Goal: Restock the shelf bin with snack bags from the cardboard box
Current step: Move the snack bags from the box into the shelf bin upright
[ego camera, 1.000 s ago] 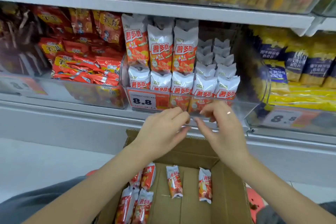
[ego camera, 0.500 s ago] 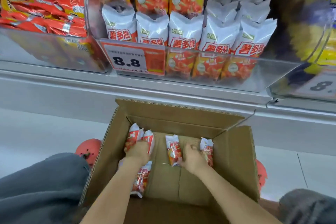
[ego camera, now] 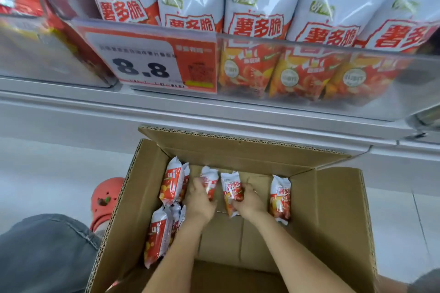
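Both hands down in the box, a bag in each!

A moment ago the hands were up at the shelf bin (ego camera: 309,74); now they've dropped into the cardboard box (ego camera: 333,209). The left hand (ego camera: 198,200) curls its grip round one snack bag (ego camera: 209,179), and the right hand (ego camera: 248,200) holds another (ego camera: 232,189), so the next pair is ready to lift. In the box: one loose bag (ego camera: 280,197) at right and roughly four stacked at left. Five bags front the bin.
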Tool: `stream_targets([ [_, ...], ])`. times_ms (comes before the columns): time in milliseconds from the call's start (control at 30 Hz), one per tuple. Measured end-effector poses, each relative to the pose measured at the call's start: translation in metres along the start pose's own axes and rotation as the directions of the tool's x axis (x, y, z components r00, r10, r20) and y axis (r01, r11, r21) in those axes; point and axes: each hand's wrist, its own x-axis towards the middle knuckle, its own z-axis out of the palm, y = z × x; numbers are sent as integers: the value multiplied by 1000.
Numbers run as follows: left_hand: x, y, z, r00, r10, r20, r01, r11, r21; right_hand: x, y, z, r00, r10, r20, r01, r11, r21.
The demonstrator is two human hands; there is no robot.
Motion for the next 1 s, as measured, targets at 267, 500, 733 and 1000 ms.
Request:
stream_targets([
  [267, 5, 8, 11, 974, -171, 147, 165, 985, 52, 7, 11, 19, 982, 175, 75, -190, 921, 340],
  [500, 7, 6, 0, 947, -182, 263, 244, 943, -225, -1, 20, 11, 964, 195, 180, -262, 804, 534],
  [733, -16, 28, -31, 878, -40, 477, 303, 818, -489, -40, 5, -31, 968, 39, 248, -183, 785, 592],
  [1000, -85, 94, -107, 778, 210, 593, 120, 876, -467, -132, -36, -108, 940, -242, 240, -2, 699, 715],
])
